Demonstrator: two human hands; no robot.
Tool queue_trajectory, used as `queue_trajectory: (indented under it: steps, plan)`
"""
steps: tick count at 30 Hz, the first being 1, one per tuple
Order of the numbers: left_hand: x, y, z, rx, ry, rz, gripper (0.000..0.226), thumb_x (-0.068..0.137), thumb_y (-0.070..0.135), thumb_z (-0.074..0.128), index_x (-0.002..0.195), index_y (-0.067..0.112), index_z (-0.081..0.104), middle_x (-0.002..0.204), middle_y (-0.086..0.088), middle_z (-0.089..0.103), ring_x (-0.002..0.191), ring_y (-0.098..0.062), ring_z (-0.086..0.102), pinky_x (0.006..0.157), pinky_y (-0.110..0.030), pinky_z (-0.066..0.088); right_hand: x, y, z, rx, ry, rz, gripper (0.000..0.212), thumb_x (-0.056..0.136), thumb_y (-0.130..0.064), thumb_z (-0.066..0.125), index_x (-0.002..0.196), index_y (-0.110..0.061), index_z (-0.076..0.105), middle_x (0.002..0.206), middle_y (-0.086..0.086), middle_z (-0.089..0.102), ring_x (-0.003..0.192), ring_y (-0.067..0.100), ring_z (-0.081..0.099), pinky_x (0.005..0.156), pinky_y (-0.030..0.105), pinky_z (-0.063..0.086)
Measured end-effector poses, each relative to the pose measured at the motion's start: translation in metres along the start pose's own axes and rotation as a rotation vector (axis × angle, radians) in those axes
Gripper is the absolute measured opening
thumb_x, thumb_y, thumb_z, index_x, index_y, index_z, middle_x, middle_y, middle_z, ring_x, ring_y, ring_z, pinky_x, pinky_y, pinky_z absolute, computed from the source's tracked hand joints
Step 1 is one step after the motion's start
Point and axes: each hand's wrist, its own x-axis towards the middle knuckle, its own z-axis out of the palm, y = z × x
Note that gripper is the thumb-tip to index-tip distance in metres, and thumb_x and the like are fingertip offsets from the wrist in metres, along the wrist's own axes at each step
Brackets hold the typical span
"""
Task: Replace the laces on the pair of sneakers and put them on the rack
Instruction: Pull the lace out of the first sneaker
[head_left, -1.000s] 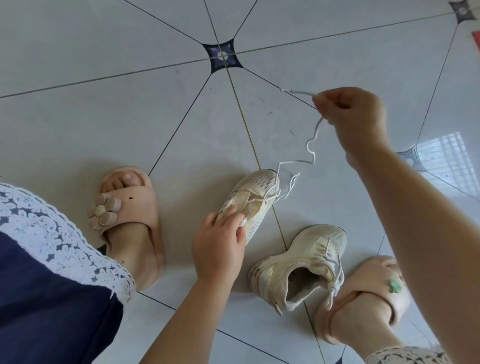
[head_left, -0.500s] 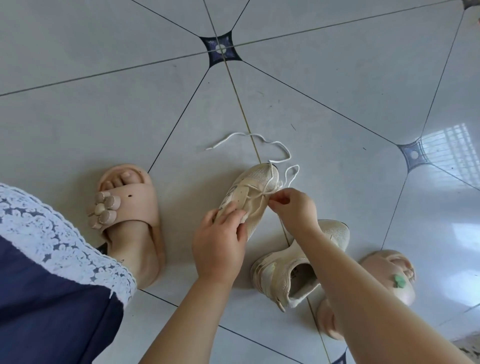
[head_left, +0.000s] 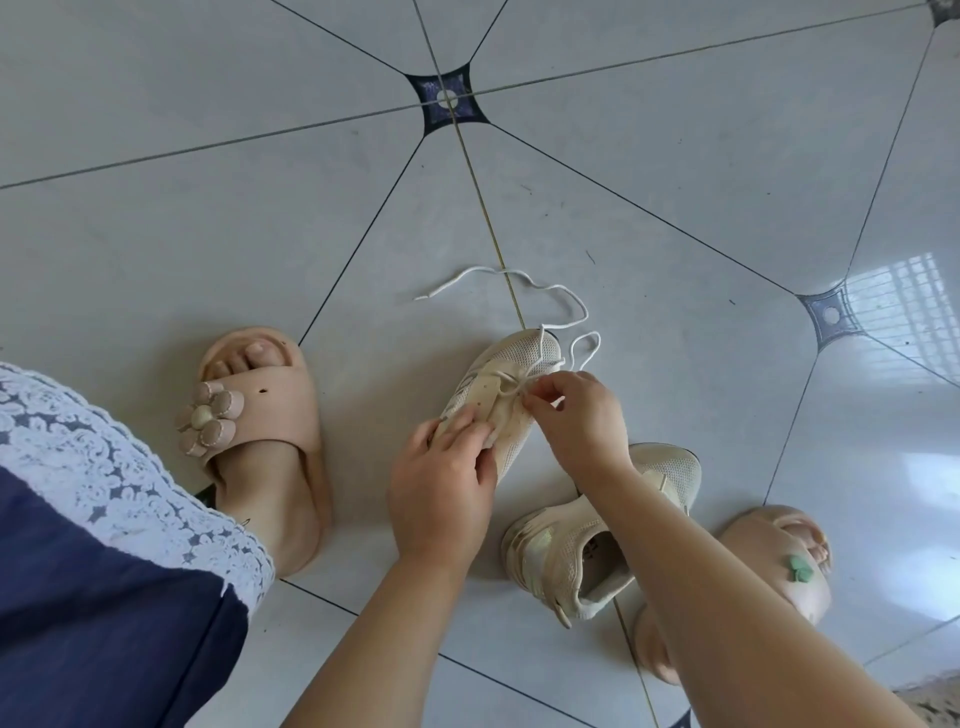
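Note:
A cream mesh sneaker (head_left: 514, 364) stands on the tiled floor, toe pointing away from me. My left hand (head_left: 441, 488) grips its rear part. My right hand (head_left: 576, 415) pinches the white lace where it crosses the sneaker's eyelets. The loose end of the white lace (head_left: 519, 283) trails in loops over the floor beyond the toe. The second cream sneaker (head_left: 566, 556) lies nearer to me on the right, its opening facing me, partly hidden by my right forearm.
My feet in pink slides frame the spot: the left slide (head_left: 260, 415) with a flower ornament, the right slide (head_left: 779, 561) with a green charm. Blue fabric with a white lace hem (head_left: 104, 467) fills the lower left. Grey floor tiles (head_left: 675, 182) spread ahead.
My right hand, raised with the lace end a second ago, dropped it on the floor, came down to the sneaker and now pinches the lace at the eyelets. My left hand stayed put.

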Motion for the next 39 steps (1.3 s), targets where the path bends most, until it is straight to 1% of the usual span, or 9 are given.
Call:
queue_trajectory:
  steps: [4, 12, 16, 19, 27, 30, 33, 36, 39]
  plan:
    - [0.002, 0.002, -0.002, 0.019, 0.035, -0.018, 0.018, 0.06, 0.01, 0.079, 0.07, 0.019, 0.067, 0.093, 0.007, 0.072, 0.072, -0.023, 0.062, 0.052, -0.021, 0.044, 0.011, -0.005, -0.017, -0.081, -0.103, -0.055, 0.014, 0.088, -0.017, 0.056, 0.074, -0.021, 0.054, 0.074, -0.008, 0.053, 0.065, 0.009, 0.049, 0.054, 0.017, 0.035]
    - [0.002, 0.002, -0.001, 0.044, 0.03, -0.027, 0.019, 0.06, 0.01, 0.08, 0.073, 0.02, 0.07, 0.092, 0.008, 0.072, 0.071, -0.024, 0.063, 0.05, -0.024, 0.046, 0.039, -0.05, -0.063, 0.199, -0.444, 0.346, 0.026, 0.089, 0.0, 0.044, 0.065, -0.008, 0.049, 0.057, 0.007, 0.047, 0.038, 0.01, 0.034, 0.04, 0.017, 0.026]
    - [0.003, 0.001, 0.0, 0.025, 0.021, -0.035, 0.02, 0.06, 0.01, 0.08, 0.075, 0.02, 0.071, 0.096, 0.008, 0.072, 0.071, -0.025, 0.063, 0.052, -0.025, 0.047, 0.049, -0.057, -0.092, 0.683, -0.324, 0.377, 0.013, 0.087, 0.0, 0.057, 0.077, -0.008, 0.056, 0.06, 0.007, 0.067, 0.045, 0.008, 0.056, 0.042, 0.014, 0.043]
    - [0.004, 0.003, 0.001, 0.028, 0.027, -0.03, 0.021, 0.058, 0.008, 0.08, 0.074, 0.019, 0.071, 0.092, 0.007, 0.072, 0.067, -0.024, 0.061, 0.051, -0.022, 0.044, 0.029, -0.03, -0.068, 0.401, -0.295, 0.274, 0.015, 0.083, -0.004, 0.064, 0.078, -0.016, 0.056, 0.073, 0.0, 0.061, 0.067, 0.01, 0.054, 0.058, 0.02, 0.045]
    - [0.002, 0.001, 0.001, -0.021, -0.01, -0.032, 0.023, 0.062, 0.011, 0.08, 0.082, 0.019, 0.072, 0.098, 0.005, 0.072, 0.077, -0.026, 0.063, 0.056, -0.027, 0.049, -0.008, 0.005, -0.012, 0.299, -0.02, 0.207, 0.007, 0.082, -0.022, 0.066, 0.076, -0.021, 0.065, 0.069, -0.005, 0.062, 0.066, 0.011, 0.054, 0.067, 0.03, 0.044]
    - [0.003, 0.002, 0.0, -0.011, 0.005, -0.051, 0.02, 0.061, 0.009, 0.08, 0.076, 0.019, 0.071, 0.092, 0.005, 0.073, 0.073, -0.026, 0.063, 0.05, -0.026, 0.047, -0.001, -0.01, -0.033, 0.66, 0.004, 0.355, 0.021, 0.087, -0.008, 0.051, 0.068, -0.014, 0.059, 0.062, 0.0, 0.061, 0.064, 0.015, 0.057, 0.069, 0.03, 0.046]
    - [0.004, 0.004, 0.0, 0.016, 0.024, -0.052, 0.02, 0.06, 0.009, 0.08, 0.074, 0.019, 0.071, 0.09, 0.005, 0.073, 0.07, -0.027, 0.063, 0.05, -0.026, 0.046, 0.027, -0.027, -0.088, 1.242, 0.07, 0.57, 0.03, 0.086, 0.002, 0.031, 0.061, -0.01, 0.042, 0.039, 0.0, 0.046, 0.037, 0.012, 0.046, 0.054, 0.023, 0.047]
    - [0.002, 0.003, 0.0, 0.025, 0.018, 0.003, 0.019, 0.062, 0.011, 0.079, 0.076, 0.02, 0.072, 0.096, 0.008, 0.072, 0.071, -0.025, 0.062, 0.053, -0.025, 0.047, 0.048, -0.04, -0.138, 1.257, 0.021, 0.546, 0.03, 0.085, 0.003, 0.029, 0.061, -0.012, 0.037, 0.041, -0.003, 0.038, 0.031, 0.007, 0.027, 0.038, 0.013, 0.032]
    - [0.003, 0.003, 0.0, 0.029, 0.013, -0.005, 0.02, 0.06, 0.012, 0.08, 0.076, 0.021, 0.071, 0.096, 0.008, 0.072, 0.07, -0.024, 0.062, 0.052, -0.023, 0.046, 0.049, -0.039, -0.129, 1.251, 0.002, 0.472, 0.026, 0.089, 0.002, 0.037, 0.067, -0.009, 0.047, 0.045, 0.0, 0.051, 0.034, 0.005, 0.036, 0.036, 0.012, 0.032]
